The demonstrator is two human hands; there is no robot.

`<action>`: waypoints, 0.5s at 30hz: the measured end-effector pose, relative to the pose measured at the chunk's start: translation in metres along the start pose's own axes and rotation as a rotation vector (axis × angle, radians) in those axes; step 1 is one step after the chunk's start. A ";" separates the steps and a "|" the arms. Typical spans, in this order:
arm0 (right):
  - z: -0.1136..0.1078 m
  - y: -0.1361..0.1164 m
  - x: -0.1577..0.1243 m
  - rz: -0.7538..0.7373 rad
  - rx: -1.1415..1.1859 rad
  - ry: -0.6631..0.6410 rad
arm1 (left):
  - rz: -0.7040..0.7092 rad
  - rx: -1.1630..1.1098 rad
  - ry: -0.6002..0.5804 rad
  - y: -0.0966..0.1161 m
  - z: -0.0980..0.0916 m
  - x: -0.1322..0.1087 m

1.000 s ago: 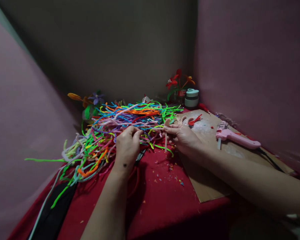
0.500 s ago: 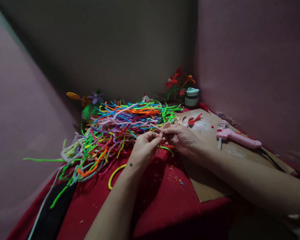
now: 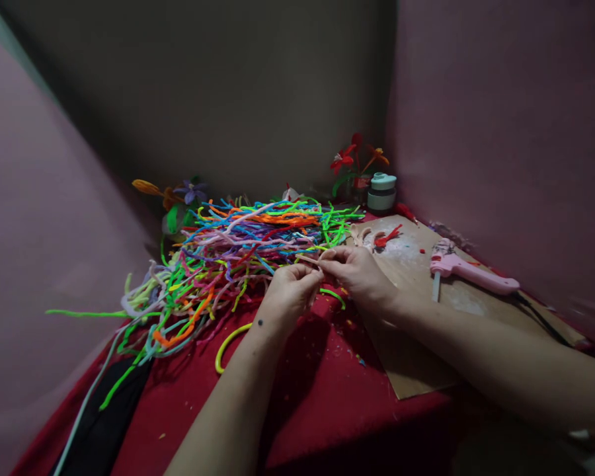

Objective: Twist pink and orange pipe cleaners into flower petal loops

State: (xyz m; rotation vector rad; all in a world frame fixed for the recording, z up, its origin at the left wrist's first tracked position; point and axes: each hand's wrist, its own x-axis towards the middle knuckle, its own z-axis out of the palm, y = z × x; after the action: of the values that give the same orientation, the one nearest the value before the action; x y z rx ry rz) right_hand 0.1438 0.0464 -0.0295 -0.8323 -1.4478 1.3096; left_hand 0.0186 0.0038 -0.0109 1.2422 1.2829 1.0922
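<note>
My left hand and my right hand meet in front of the pile of fuzzy pipe cleaners. Both are closed in a pinch on a pale peach pipe cleaner, whose end sticks out to the left above my left fingers. The rest of it is mostly hidden by my fingertips. Just below the hands, a short green pipe cleaner curves over the red cloth. A yellow loop lies left of my left forearm.
On a cardboard sheet at right rest a pink glue gun, red pipe-cleaner pieces and pale curled pieces. Behind stand a mint-lidded container, red flowers and a purple flower. Red cloth covers the table.
My right hand has turned and shifted slightly, fingers now reaching leftward. The pale pipe cleaner's angle has changed; the loop seen above the fingers and the end hanging below them no longer show.
</note>
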 end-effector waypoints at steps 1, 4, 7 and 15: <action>0.001 -0.001 -0.001 -0.043 -0.066 0.030 | -0.019 -0.001 -0.010 0.000 -0.001 0.000; 0.001 -0.003 -0.002 -0.036 -0.043 0.022 | -0.066 0.010 -0.035 0.001 -0.005 0.000; -0.002 -0.005 0.000 0.072 0.127 -0.078 | 0.003 0.001 -0.043 0.001 -0.010 0.002; -0.004 -0.007 -0.003 0.158 0.154 -0.188 | 0.057 -0.095 0.137 -0.003 -0.011 0.006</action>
State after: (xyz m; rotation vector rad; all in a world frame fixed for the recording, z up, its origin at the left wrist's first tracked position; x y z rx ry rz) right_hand 0.1488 0.0437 -0.0230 -0.7490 -1.4266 1.6343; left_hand 0.0077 0.0099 -0.0131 1.1552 1.2883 1.2837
